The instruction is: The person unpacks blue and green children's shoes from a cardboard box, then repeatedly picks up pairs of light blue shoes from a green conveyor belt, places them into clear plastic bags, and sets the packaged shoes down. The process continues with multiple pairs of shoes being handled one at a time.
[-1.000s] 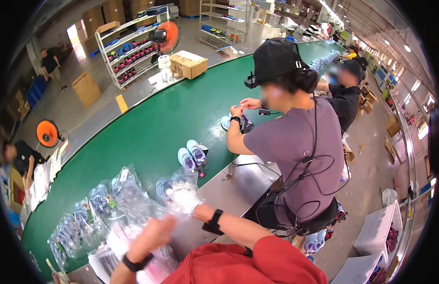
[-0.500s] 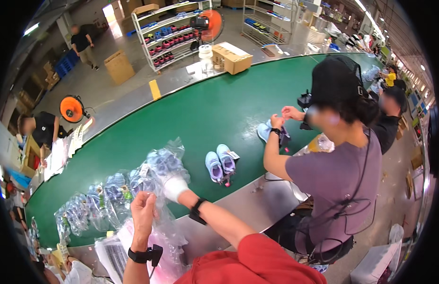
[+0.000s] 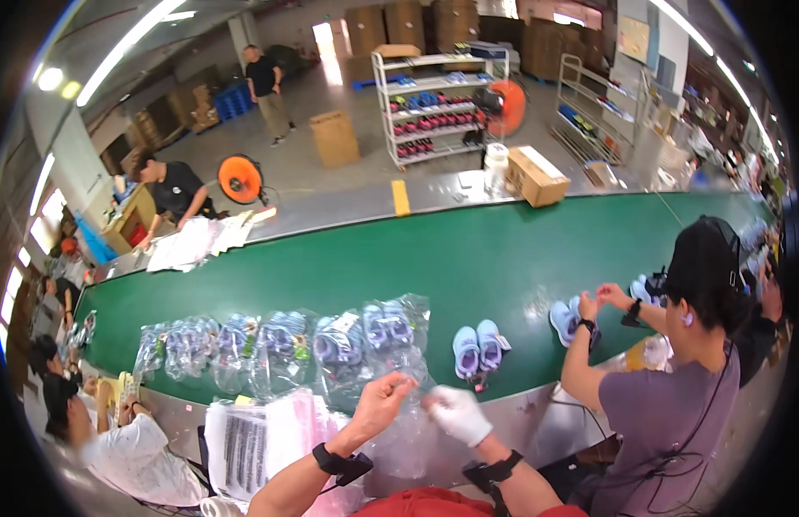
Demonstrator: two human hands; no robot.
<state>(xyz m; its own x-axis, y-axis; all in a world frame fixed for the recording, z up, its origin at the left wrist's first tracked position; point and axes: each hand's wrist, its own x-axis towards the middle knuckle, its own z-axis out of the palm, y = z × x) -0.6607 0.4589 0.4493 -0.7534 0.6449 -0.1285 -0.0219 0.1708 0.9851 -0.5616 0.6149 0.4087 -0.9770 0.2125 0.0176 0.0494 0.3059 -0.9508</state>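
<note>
My left hand (image 3: 382,407), bare, is closed with its fingertips pinched together. Close to its right, my right hand (image 3: 458,415) wears a white glove, its fingers curled together and slightly blurred. Clear plastic film (image 3: 404,444) hangs below and between the hands; whether either hand grips it I cannot make out. Just beyond them on the green belt lies a pair of light blue sneakers in a clear bag (image 3: 387,326). More bagged sneakers (image 3: 283,334) line up to its left. To the right stands an unbagged light blue pair (image 3: 477,349) with a tag.
A stack of white and pink sheets (image 3: 279,439) lies left of my forearms. At right, a co-worker in purple (image 3: 666,405) handles another sneaker pair (image 3: 567,319). A cardboard box (image 3: 537,177) and white rolls (image 3: 496,164) stand on the far metal ledge.
My right hand has left the bagged sneakers on the belt and come back beside my left hand. My view has tilted up and turned left.
</note>
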